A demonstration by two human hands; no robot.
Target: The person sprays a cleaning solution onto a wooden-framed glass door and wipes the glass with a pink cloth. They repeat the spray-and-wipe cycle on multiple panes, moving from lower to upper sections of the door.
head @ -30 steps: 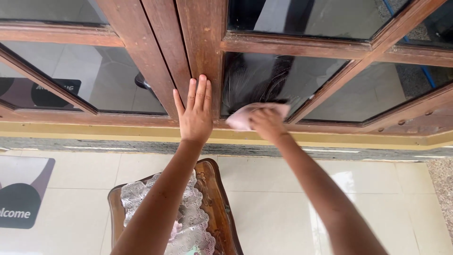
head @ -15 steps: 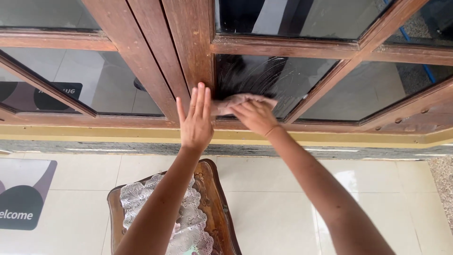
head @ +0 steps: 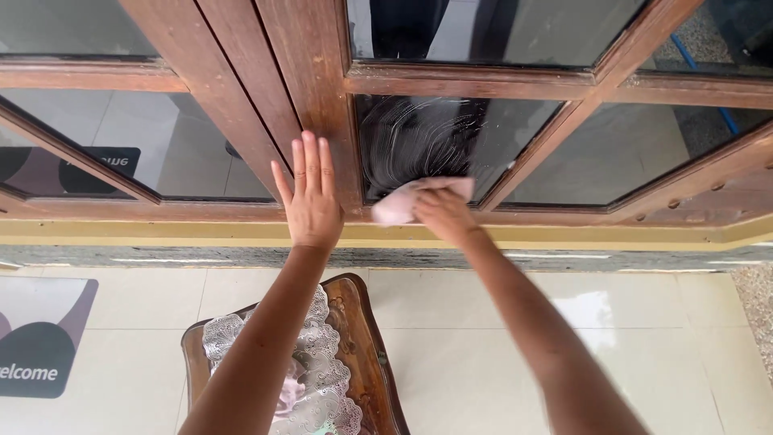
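- Right hand has its grip clenched round a pale pink cloth, pressing it on the lower edge of a dark glass pane, right by the bottom left corner.
- Left hand is holding nothing, grip released: palm flat, fingers spread and pointing up against the wooden door frame, just beside the pane.
- Cloth sits between the two hands, partly under the right hand's fingers, with one end poking out to the left toward the frame.
- Pane looks smeary, with whitish curved streaks all over the glass above the cloth.
- More panes around it: one above, one off to the right past a slanted wooden bar, and others on the left of the frame.
- Under the door there's a yellowish sill strip, then a grey edge, then pale floor tiles.
- Down by the person's forearms stands a dark wooden piece of furniture with a white lace cover over it.
- Far left on the floor lies a grey doormat, well apart from the hands.
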